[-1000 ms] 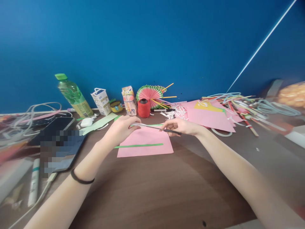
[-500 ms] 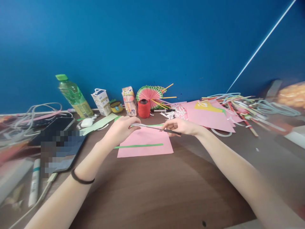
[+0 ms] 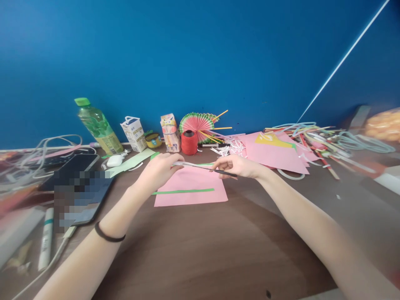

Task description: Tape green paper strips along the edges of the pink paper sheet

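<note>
A: Hands first. What is each one doing?

B: Left hand (image 3: 160, 170): thumb and fingers closed in a narrow pinch on a pale strip (image 3: 184, 163). Right hand (image 3: 239, 166): fingers curled around a slim black tool (image 3: 227, 172); type cannot be told.

A: Are strip and tool separate?

B: Cannot tell. They meet in one nearly straight line between the hands, sloping slightly down toward the right.

A: Position relative to the desk (image 3: 218, 254)?

B: Line appears over the far part of a pink paper sheet (image 3: 192, 200), which lies flat. A narrow green strip (image 3: 187, 191) crosses the sheet's near part; another green edge shows just behind the held line.

A: Behind the hands?

B: Red thread spool (image 3: 189, 146), upright, just in front of a pleated pink-and-green paper fan (image 3: 195, 122). Illustrated carton (image 3: 169, 135) beside the spool, on its left.

A: Beyond the right hand?

B: White paper scraps (image 3: 236, 148) near it, then overlapping pink sheets (image 3: 275, 156) with a yellow piece (image 3: 276, 141) on top.
</note>
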